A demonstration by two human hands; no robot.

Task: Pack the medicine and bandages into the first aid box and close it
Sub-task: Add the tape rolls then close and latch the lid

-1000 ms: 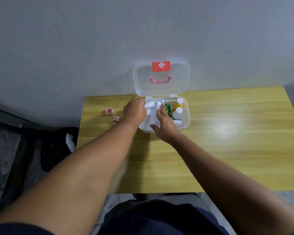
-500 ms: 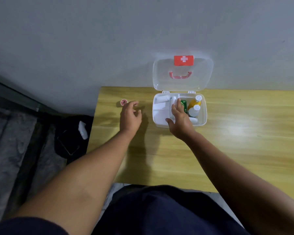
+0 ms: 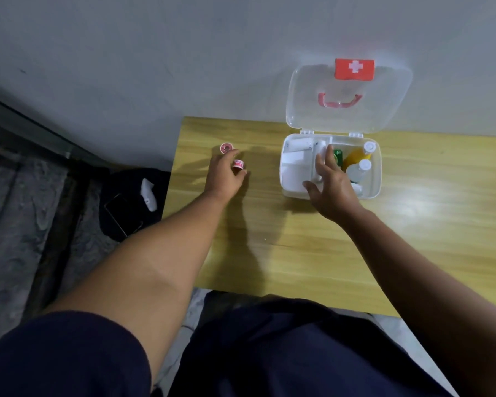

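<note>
The white first aid box stands on the wooden table by the wall, its clear lid upright with a red cross label. Inside lie white bandage rolls, a green pack, a yellow bottle and a white bottle. My right hand rests on the box with straight fingers over the middle divider and the thumb at the front wall. Left of the box, my left hand pinches a small red-and-white tape roll. A second tape roll lies just beyond it.
The table's left edge runs close beside my left hand. On the floor below that edge sits a black bag with a phone and a white item on it. A grey wall stands right behind the box.
My left hand has left the box and moved left to the tape rolls, where it now pinches one. The right hand stays on the box. My view has turned left.
</note>
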